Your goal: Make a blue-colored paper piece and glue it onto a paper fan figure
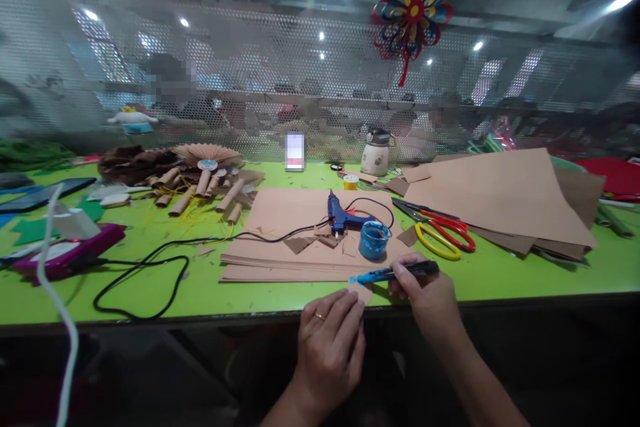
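At the table's front edge my left hand point(333, 340) has its fingertips together on a small piece of brown paper point(361, 290), holding it down; its thumb is hidden. My right hand point(425, 290) grips a black pen-like tool point(415, 269), its front part smeared with blue paint. The tool slants left, and its tip touches the paper's upper edge, where blue paint shows. Just behind the tool stands an open jar of blue paint point(373, 240). A blue glue gun point(343, 215) lies behind the jar on stacked brown paper sheets point(280, 213).
Red-handled scissors point(463, 235) and yellow-handled scissors point(437, 243) lie right of the jar, near large brown sheets point(490, 193). Black cable point(150, 313) loops at left by a purple power strip point(65, 257). Rolled paper tubes point(183, 201), a phone point(295, 151) and a bottle point(375, 153) stand farther back.
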A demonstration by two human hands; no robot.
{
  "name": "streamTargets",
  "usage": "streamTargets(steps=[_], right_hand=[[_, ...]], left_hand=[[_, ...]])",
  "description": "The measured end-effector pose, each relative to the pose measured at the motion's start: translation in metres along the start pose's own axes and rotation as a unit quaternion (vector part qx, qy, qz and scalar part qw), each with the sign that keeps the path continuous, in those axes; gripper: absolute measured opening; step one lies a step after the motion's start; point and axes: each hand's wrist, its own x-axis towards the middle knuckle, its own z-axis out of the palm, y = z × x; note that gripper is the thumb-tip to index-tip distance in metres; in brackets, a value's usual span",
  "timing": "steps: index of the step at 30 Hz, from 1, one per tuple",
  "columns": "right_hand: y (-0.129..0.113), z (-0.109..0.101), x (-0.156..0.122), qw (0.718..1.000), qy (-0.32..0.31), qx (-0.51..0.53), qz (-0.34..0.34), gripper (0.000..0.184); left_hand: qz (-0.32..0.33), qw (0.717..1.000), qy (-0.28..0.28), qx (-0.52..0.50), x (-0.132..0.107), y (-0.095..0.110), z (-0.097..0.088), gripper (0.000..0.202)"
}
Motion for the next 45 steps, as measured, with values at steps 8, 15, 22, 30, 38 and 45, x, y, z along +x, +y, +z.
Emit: streamTargets(steps=[8,15,22,30,38,45], right_hand=[[0.0004,-0.0003,0.0005,1.000,-0.004,0.029,0.009,0.022],[-0.0008,0.0009,0.0005,1.000,-0.029,-0.004,0.006,0.022],[0.0020,-0.0031,0.0005,1.000,0.001,0.005,0.002,0.021],[-0.0027,-0.0025,-0.0002,0.998,0.031,0.058,0.025,0.021],[0.0017,-0.0005,-0.0002,0.999,0.003,0.051,0.013,0.023],[0.0012,0.0004,-0.0007,0.999,-0.029,0.031,0.011,0.024]], left_hand=[[0.001,1.000,-0.001,-0.008,0.0017,0.0002,-0.0004,0.034],[-0.001,1.000,0.003,-0.008,0.0016,0.0006,0.0002,0.034],[-0.004,1.000,0.001,-0.006,-0.0007,-0.0009,0.0023,0.034],[-0.001,1.000,0.006,-0.004,0.0040,0.0006,0.0004,0.032],[0.001,1.000,0.001,-0.006,-0.0008,-0.0002,0.0017,0.035],[0.002,1.000,0.003,-0.011,0.0002,0.0005,0.0014,0.034]])
